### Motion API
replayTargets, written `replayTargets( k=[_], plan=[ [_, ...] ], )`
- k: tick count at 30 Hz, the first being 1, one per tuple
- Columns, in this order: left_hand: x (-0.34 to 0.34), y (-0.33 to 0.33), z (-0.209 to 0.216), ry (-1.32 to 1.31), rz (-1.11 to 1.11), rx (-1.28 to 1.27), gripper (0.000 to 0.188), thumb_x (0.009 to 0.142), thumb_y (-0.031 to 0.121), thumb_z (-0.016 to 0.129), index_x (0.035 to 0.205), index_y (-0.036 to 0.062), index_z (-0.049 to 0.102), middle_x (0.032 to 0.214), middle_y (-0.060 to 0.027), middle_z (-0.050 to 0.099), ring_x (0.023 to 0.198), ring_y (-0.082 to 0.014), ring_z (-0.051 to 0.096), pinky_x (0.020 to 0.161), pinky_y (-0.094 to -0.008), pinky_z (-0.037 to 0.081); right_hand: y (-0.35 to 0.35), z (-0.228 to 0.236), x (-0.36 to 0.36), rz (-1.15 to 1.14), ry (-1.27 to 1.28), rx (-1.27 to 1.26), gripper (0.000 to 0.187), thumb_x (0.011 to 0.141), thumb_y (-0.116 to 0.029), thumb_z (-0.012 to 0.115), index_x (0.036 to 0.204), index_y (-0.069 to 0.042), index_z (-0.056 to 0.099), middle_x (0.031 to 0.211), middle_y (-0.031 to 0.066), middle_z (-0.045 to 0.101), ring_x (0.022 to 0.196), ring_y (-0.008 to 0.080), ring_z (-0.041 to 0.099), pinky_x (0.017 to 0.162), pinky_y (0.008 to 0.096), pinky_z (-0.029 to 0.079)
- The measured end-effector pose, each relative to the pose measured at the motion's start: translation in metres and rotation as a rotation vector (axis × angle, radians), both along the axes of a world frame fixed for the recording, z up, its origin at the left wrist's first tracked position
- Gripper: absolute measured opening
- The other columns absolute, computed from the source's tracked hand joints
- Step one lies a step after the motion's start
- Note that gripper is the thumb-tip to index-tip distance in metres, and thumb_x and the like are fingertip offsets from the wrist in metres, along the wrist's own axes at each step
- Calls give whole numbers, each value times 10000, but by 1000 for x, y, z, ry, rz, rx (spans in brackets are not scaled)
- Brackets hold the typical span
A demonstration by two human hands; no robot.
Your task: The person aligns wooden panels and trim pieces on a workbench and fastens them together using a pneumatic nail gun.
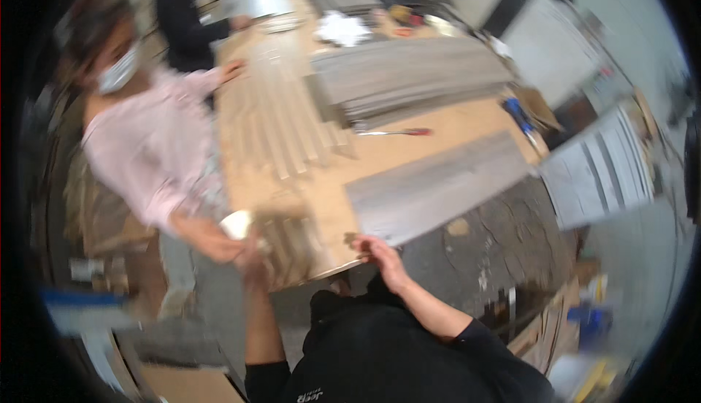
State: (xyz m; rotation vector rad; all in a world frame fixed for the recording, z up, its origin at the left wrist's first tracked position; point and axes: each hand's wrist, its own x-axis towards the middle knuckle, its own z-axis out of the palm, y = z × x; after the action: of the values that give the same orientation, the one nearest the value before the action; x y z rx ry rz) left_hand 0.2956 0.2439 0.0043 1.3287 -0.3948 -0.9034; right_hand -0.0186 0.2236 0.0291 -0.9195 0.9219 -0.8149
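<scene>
My left hand (253,261) is at the table's near left corner, right beside a co-worker's hand (228,250). Motion smears its fingers, so their grip cannot be made out. A pale, shiny round thing (236,224) shows just above the two hands; which of them holds it is unclear. Beside my left hand lie several short tan strips (296,242), blurred. My right hand (383,258) is over the near table edge, fingers bent, with a small brown piece (350,240) at the fingertips. Close to it lies a grey wood-look plank (438,184).
Long pale strips (281,111) run along the wooden table (328,198). Stacked grey planks (416,71), a red-handled tool (409,132) and a blue-handled tool (518,117) lie beyond. A masked co-worker in pink (146,147) stands left; another person in black (179,23) is farther back.
</scene>
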Motion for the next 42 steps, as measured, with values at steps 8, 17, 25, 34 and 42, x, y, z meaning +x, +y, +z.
replayTargets(
  k=[8,17,25,34,42],
  plan=[
    [19,-23,10,204,205,-134,170,1001,122,635,1113,-5,619,976,-61,675,845,-157,663,717,-316,567,21,-7,-46,-54,-16,158,376,1061,-262,516,1383,-78,576,1217,8,654,1103,90,572,891,255,433],
    [-26,-58,56,-172,137,-41,347,1002,170,636,1315,34,574,1155,-73,661,980,-140,628,863,-318,525,-24,-2,-97,-109,-32,48,346,1035,-258,559,1323,-75,618,1159,20,663,1065,115,604,903,280,465],
    [-79,56,30,-780,479,511,419,896,40,672,1309,44,601,1141,-82,612,1032,-219,615,893,-332,519,-71,-5,-175,-148,-86,18,451,1003,-345,609,1297,-3,595,1095,61,643,997,169,628,837,291,500],
    [-72,104,9,-946,139,784,469,842,92,730,1294,22,623,1090,-132,604,966,-263,611,919,-362,501,-117,1,-200,60,5,-38,437,991,-357,622,1260,-13,608,1064,60,645,972,167,619,821,296,479],
    [-62,88,7,-885,232,711,301,869,136,750,1138,11,701,922,-74,599,811,-204,596,781,-332,503,-100,14,-134,64,13,68,383,994,-305,629,1269,-39,624,1070,58,668,971,147,636,846,283,494]
  ],
)
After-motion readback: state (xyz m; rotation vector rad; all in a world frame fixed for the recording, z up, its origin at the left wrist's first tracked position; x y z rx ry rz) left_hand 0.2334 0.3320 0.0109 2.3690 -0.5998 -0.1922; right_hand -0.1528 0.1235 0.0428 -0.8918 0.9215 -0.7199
